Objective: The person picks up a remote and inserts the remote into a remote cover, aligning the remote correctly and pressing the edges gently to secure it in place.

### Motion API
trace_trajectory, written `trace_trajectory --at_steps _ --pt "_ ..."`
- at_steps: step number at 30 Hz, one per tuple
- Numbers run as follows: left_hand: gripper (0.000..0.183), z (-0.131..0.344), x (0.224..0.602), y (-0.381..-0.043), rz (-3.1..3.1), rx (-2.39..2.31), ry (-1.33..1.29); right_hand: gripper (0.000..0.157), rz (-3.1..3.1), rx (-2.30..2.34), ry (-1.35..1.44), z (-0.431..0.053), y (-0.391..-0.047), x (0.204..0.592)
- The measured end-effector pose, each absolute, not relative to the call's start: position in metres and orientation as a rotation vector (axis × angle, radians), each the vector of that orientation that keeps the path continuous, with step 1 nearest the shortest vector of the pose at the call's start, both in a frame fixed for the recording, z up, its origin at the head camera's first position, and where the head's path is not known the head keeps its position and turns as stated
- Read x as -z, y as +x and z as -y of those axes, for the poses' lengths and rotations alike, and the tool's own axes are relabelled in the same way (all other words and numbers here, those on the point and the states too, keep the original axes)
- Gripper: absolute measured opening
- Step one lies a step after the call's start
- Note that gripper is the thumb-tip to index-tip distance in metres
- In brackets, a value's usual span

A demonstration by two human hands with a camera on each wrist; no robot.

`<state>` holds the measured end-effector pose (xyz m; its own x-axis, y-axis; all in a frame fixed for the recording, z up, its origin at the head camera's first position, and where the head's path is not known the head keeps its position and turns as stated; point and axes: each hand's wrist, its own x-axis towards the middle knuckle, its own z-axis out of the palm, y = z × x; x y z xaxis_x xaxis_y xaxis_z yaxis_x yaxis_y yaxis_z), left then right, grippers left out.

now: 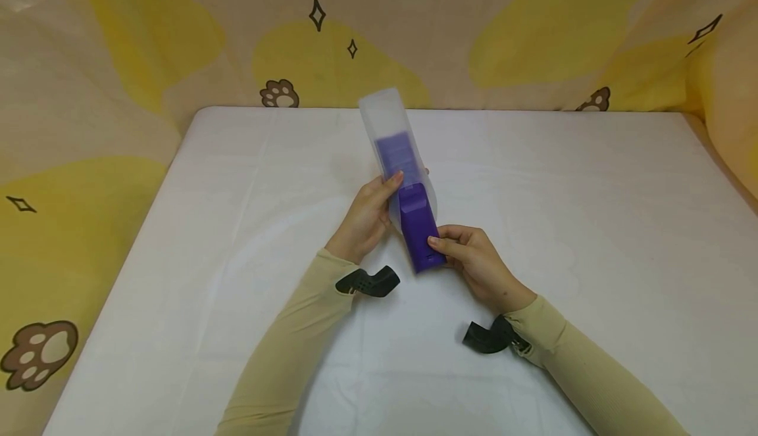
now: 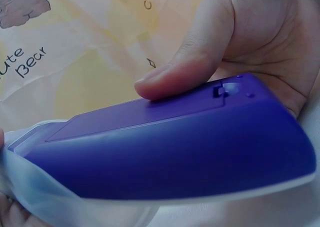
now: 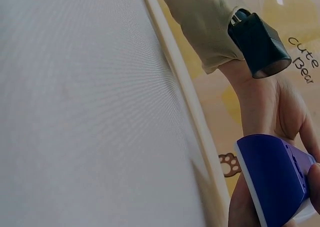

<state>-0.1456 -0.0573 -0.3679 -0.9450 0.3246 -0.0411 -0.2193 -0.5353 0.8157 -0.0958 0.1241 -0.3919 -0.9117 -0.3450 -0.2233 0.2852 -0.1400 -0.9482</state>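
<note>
A long purple handheld device (image 1: 419,229), like a remote control, is partly inside a translucent sleeve (image 1: 379,112) and tilts up to the left. My left hand (image 1: 364,218) grips the sleeve around its middle, thumb on top and fingers mostly hidden behind. At the bare lower end, my right hand (image 1: 476,262) pinches the device between thumb and fingers. The left wrist view shows the device's lidded back (image 2: 165,112) upward and the right thumb (image 2: 175,77) on it. In the right wrist view, the left hand (image 3: 265,104) is behind the device's purple end (image 3: 272,179).
A white-covered table (image 1: 177,278) lies below both hands. Behind it hangs a yellow and beige patterned cloth (image 1: 450,22) with paw prints. Dark curved pieces, the left one (image 1: 368,282) and the right one (image 1: 491,337), stick out from the sleeved wrists.
</note>
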Motion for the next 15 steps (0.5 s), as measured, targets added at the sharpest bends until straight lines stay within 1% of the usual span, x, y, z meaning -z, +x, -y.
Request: trace_trajectory --at_steps 15 --pt "0.04 0.0558 0.3699 -0.1443 -1.31 -2.493 0.155 0.012 -1.7 2.125 -0.066 -0.1244 -0.0956 0.3919"
